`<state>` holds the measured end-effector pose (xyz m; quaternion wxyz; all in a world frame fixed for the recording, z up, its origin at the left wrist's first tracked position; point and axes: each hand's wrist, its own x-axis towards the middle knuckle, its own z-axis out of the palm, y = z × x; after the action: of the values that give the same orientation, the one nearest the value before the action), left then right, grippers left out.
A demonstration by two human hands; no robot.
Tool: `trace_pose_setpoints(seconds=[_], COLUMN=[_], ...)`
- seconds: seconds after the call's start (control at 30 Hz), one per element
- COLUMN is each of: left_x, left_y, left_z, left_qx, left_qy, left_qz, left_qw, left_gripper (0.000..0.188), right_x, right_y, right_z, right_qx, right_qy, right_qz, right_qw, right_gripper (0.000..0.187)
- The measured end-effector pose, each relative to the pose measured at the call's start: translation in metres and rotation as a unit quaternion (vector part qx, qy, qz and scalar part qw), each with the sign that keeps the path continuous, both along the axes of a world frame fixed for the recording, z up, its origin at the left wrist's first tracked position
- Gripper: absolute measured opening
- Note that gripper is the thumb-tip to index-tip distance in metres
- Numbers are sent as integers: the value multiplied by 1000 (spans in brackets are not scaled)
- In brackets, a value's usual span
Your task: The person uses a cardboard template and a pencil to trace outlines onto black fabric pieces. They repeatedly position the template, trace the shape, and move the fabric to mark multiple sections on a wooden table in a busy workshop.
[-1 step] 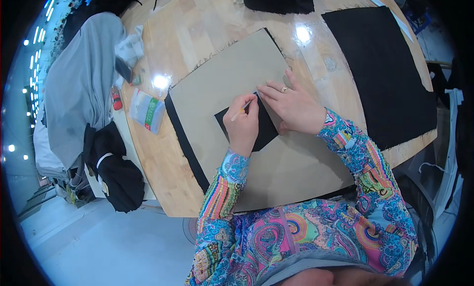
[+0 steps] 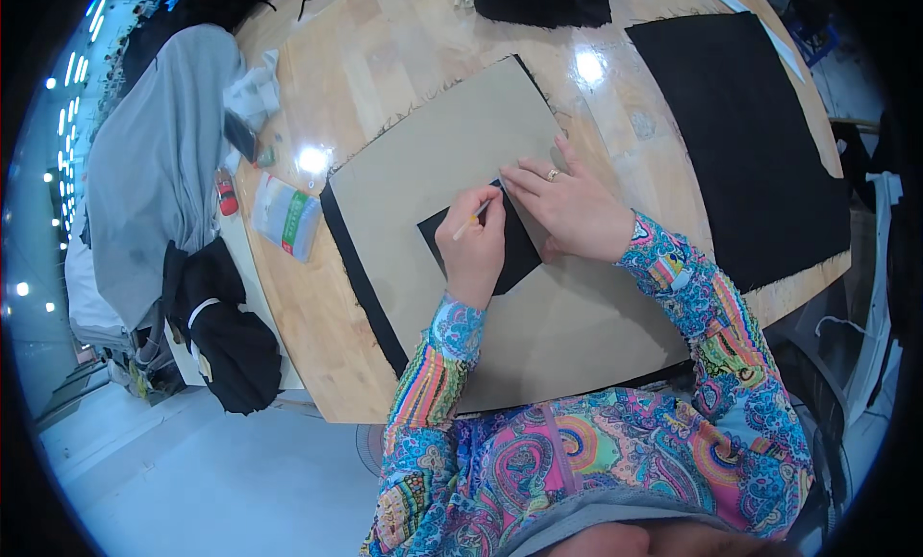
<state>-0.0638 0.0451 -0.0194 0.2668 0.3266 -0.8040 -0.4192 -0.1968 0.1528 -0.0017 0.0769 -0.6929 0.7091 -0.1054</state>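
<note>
My left hand (image 2: 471,240) pinches a thin pale pen-like stick (image 2: 464,227) with a yellowish part. Its tip end is near the upper corner of a black patch (image 2: 519,254) with straight edges. That patch lies within a large beige sheet (image 2: 433,153); I cannot tell whether it is a piece on top or an opening showing black cloth. Flat on the beige sheet, my right hand (image 2: 567,206) spreads its fingers, with a ring on one, beside the patch's right edge. Black cloth (image 2: 361,278) shows from under the sheet along its left edge.
The round wooden table (image 2: 317,365) carries another black cloth panel (image 2: 750,144) at right and folded black cloth (image 2: 543,1) at the far side. To the left are a plastic packet (image 2: 286,216), a red small object (image 2: 227,192), grey cloth (image 2: 163,163) and a black bundle (image 2: 226,336).
My left hand has shifted very slightly, and the stick in it tilts a little differently. My right hand and the sheet have not moved.
</note>
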Motion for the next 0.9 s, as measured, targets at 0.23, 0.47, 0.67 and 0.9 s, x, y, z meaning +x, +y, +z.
trace_pose_setpoints(seconds=[0.23, 0.47, 0.67, 0.9], left_x=[32, 48, 53, 100], left_y=[30, 48, 45, 18], left_z=[7, 23, 25, 30], left_qx=[-84, -45, -14, 168], left_qy=[-8, -52, -44, 0], left_qz=[-97, -165, -148, 98], left_qw=[992, 984, 988, 981], left_gripper=[6, 8, 8, 16], right_x=[1, 0, 2, 0], right_y=[-1, -3, -4, 0], right_z=[0, 8, 14, -1], right_qx=[4, 73, 86, 44], right_qy=[-2, -5, -22, -30], right_qz=[-2, -7, -5, -5], right_qw=[1000, 997, 996, 999], right_gripper=[89, 100, 101, 97])
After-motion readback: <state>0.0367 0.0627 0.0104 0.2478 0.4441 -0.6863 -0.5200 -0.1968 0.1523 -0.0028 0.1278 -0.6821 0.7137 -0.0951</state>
